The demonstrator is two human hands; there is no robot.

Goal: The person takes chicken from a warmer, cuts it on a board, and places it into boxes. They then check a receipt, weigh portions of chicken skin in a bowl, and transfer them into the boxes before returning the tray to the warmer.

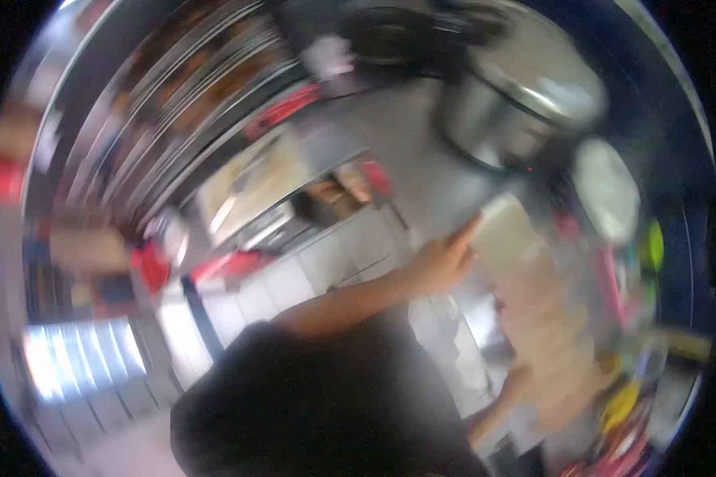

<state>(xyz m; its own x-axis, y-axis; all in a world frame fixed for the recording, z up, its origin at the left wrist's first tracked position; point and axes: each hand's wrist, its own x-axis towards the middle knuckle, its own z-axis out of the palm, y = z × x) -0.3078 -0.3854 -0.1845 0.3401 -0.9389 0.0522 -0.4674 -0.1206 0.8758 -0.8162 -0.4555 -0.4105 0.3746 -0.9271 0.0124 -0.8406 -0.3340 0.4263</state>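
Observation:
Motion blur smears the whole head view, which is strongly tilted. My left hand (452, 258) reaches over the counter, its fingers meeting the near edge of a pale cream, block-like thing (507, 230); it looks gripped there. Below and beyond that lies a light brown board or surface (553, 338). Lower down, my right hand (517, 387) is at the near edge of this brown surface. Its fingers are too blurred to show whether they hold anything.
A big lidded metal pot (501, 111) stands at the back beside a dark pan (390, 36). A whitish oval dish (607, 191) and several colourful items line the far right. A light cutting board (254, 179) with a knife-like item lies left. Shelves (191, 87) rise behind.

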